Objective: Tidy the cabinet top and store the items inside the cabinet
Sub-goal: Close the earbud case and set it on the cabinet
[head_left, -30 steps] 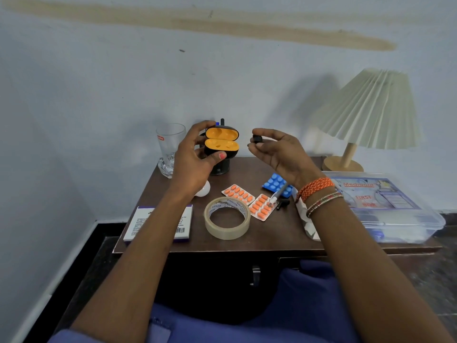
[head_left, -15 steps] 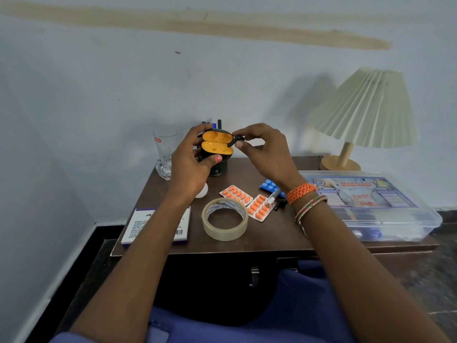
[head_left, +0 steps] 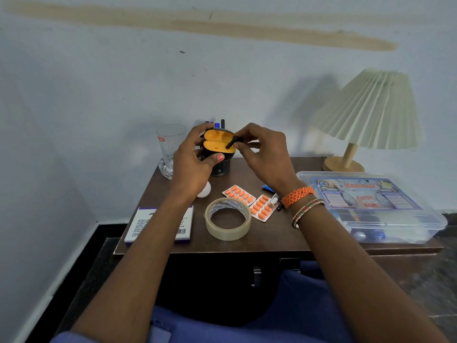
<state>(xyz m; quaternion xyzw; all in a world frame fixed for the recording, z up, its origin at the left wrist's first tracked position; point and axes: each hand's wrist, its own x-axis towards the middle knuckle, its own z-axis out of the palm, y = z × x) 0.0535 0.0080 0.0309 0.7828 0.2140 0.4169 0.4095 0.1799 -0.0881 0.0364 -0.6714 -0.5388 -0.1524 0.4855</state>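
Observation:
My left hand (head_left: 195, 164) holds an open black earbud case (head_left: 217, 144) with an orange inside, raised above the back of the brown cabinet top (head_left: 272, 233). My right hand (head_left: 262, 152) pinches a small black earbud (head_left: 232, 142) whose stem touches the case's right slot. On the cabinet top lie two orange pill strips (head_left: 238, 194) (head_left: 263, 207), a tape roll (head_left: 228, 218), a white-and-purple box (head_left: 159, 225) and a clear first aid box (head_left: 371, 206). A blue pill strip (head_left: 266, 187) is mostly hidden behind my right wrist.
A drinking glass (head_left: 169, 149) stands at the back left, a black pen holder (head_left: 220, 167) behind the case, a white round object (head_left: 204, 189) under my left wrist. A pleated lamp (head_left: 368, 112) stands at the back right. The cabinet's handle (head_left: 256, 276) shows below the front edge.
My right hand moved left with the earbud, from apart from the case to touching its right slot. The left hand kept the open case raised.

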